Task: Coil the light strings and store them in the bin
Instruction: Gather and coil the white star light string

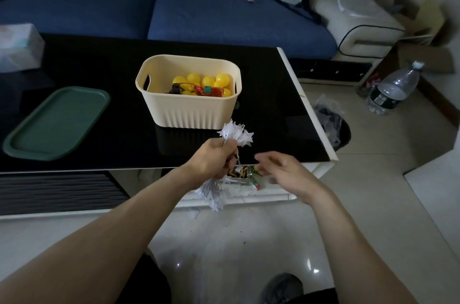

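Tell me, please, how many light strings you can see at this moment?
2. The yellow ball string lies in the cream bin; the white star string is gripped in the left hand. More may be hidden in the bin.

You are in a home living room: blue sofa with grey cushions behind the low black glass desk, cream armchair at right, glossy tiled floor, water bottle standing on it.

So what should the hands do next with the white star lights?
Probably lift the star lights into the bin. The left hand already grips them bunched, the bin sits open just ahead, and the right hand holds nothing.
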`<state>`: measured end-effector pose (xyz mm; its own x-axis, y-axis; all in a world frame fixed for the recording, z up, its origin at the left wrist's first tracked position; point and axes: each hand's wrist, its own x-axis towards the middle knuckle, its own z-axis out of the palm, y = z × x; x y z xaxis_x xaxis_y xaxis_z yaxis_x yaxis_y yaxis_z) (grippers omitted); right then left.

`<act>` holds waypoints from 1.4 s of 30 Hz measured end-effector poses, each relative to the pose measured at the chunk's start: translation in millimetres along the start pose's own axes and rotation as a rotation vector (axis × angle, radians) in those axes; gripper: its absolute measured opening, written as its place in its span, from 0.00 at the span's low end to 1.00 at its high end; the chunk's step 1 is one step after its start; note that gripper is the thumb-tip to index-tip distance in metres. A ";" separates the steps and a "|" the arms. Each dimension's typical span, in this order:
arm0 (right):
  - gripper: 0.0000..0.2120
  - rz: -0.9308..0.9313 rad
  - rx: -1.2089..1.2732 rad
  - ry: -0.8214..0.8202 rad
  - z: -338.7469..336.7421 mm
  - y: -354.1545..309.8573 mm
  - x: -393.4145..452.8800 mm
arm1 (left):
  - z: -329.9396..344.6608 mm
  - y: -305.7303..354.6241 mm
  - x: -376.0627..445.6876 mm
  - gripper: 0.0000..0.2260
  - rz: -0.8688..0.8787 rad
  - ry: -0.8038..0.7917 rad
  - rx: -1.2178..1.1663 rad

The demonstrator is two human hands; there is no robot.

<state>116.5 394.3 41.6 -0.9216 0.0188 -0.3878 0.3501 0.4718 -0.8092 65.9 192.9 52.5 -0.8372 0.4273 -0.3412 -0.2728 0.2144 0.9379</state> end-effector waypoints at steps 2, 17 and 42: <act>0.14 -0.029 0.079 -0.029 14.0 -8.0 5.4 | 1.6 0.0 -0.7 0.14 0.000 -0.017 0.004; 0.10 0.019 0.572 -0.001 41.2 -24.2 9.7 | -3.6 -4.0 -3.0 0.14 0.009 0.090 -0.148; 0.13 -0.096 0.395 0.462 60.3 -37.8 -0.3 | 11.0 -2.2 -3.2 0.12 -0.031 -0.027 -0.216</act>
<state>113.6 323.3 45.7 -0.8985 0.4140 -0.1456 0.2165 0.1297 -0.9676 74.4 200.8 50.9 -0.8146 0.4478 -0.3687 -0.3958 0.0356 0.9177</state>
